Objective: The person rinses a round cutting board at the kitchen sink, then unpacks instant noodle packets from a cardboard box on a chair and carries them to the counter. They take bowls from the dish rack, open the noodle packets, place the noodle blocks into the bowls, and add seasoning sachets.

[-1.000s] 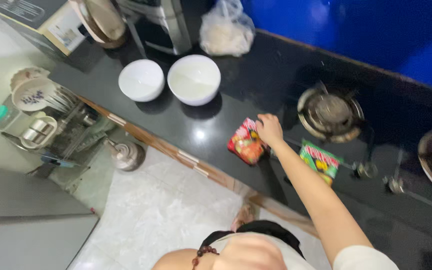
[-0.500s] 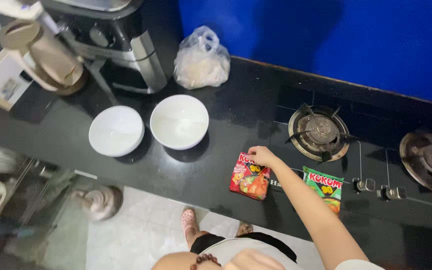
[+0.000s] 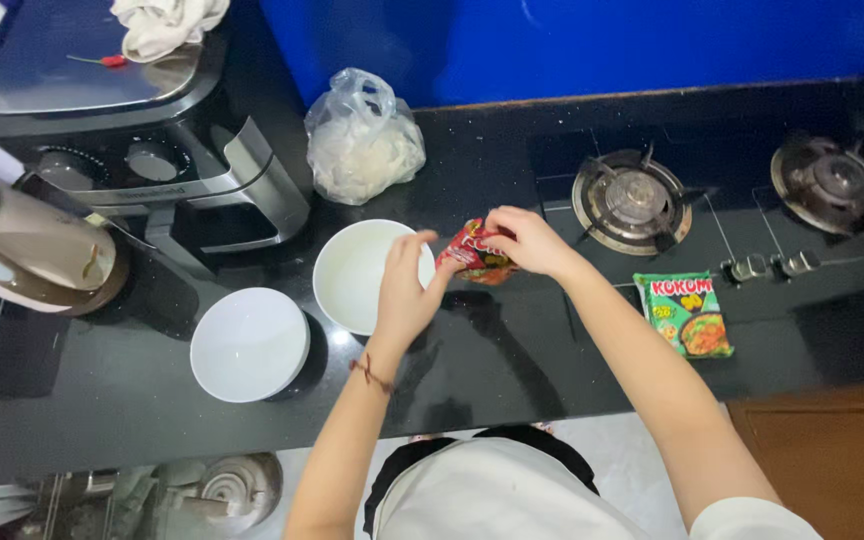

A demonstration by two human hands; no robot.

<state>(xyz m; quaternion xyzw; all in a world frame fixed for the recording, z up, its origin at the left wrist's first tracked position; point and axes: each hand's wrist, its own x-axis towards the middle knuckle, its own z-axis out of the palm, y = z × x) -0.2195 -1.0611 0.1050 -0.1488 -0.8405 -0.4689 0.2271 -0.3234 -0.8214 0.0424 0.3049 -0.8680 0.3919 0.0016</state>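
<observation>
Red packet (image 3: pixel 477 252) pinched by both hands beside white bowl (image 3: pixel 362 275).

Both bare forearms reach forward and converge above the black counter (image 3: pixel 512 370). The left hand (image 3: pixel 404 290) rises from a wrist wearing a thin dark cord, fingers pinched together. The right hand (image 3: pixel 527 242) meets it from the opposite side — fingers curled, knuckles up, thumb tucked underneath.
</observation>
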